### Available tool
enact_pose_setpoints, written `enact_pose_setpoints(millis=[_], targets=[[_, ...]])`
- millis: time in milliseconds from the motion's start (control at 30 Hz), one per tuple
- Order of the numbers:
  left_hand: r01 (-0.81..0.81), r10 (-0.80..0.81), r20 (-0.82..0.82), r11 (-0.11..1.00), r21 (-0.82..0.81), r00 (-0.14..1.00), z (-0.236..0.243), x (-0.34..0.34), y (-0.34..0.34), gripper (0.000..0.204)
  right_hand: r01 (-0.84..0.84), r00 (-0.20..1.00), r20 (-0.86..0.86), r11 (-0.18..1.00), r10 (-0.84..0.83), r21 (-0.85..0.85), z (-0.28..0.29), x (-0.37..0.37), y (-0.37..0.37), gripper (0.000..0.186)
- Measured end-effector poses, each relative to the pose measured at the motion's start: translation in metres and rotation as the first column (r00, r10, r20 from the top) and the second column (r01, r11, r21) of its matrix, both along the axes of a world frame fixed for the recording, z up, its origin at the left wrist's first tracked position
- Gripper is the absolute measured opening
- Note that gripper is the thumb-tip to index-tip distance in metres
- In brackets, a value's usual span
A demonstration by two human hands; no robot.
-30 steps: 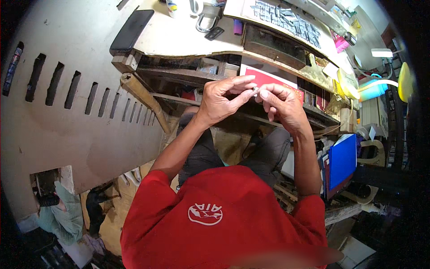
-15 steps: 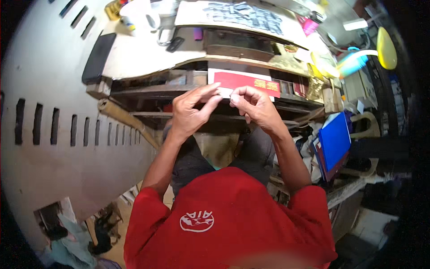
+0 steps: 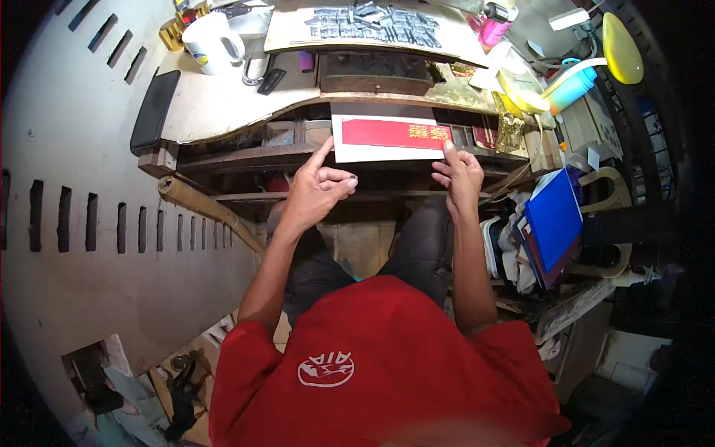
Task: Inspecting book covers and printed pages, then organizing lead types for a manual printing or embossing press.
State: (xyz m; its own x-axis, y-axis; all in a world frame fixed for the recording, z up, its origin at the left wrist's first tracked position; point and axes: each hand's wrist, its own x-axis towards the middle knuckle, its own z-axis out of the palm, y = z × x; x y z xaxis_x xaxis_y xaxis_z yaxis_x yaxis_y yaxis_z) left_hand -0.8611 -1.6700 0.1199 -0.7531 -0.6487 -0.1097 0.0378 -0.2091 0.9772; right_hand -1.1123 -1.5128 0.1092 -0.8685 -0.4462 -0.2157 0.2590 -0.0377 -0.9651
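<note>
A long red paper strip (image 3: pixel 380 132) with gold characters at its right end lies flat on a white board (image 3: pixel 372 156) over the open drawer space. My left hand (image 3: pixel 316 191) is at the board's left corner, index finger stretched toward its edge and thumb apart, with nothing in it. At the strip's right end is my right hand (image 3: pixel 463 179); its thumb tip appears to touch the strip's corner. The other right fingers are loosely bent below, apart from each other. Neither hand appears to hold anything.
On the desk stand a white mug (image 3: pixel 211 45), a padlock (image 3: pixel 257 69) and a black phone-like slab (image 3: pixel 155 112). A raised board (image 3: pixel 298 33) bears several small dark pieces. A yellow lamp (image 3: pixel 623 48) and a blue folder (image 3: pixel 553 220) are at right.
My hands have moved apart from their raised position close together. The right thumb has come to the red strip's end, the left index finger to the board's edge. The view has shifted slightly.
</note>
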Motion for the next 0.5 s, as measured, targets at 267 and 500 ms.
enact_pose_setpoints(millis=[267, 500], targets=[[-0.051, 0.053, -0.025, 0.996, 0.066, 0.998, 0.006, 0.011, 0.008, 0.097, -0.134, 0.989, 0.04, 0.984, 0.139, -0.115, 0.011, 0.022, 0.0, 0.048], [0.016, -0.011, -0.046, 0.993, 0.115, 0.999, 0.003, 0.017, 0.003, 0.097, -0.169, 0.962, -0.199, 0.98, 0.188, 0.109, 0.01, 0.026, -0.007, 0.037]])
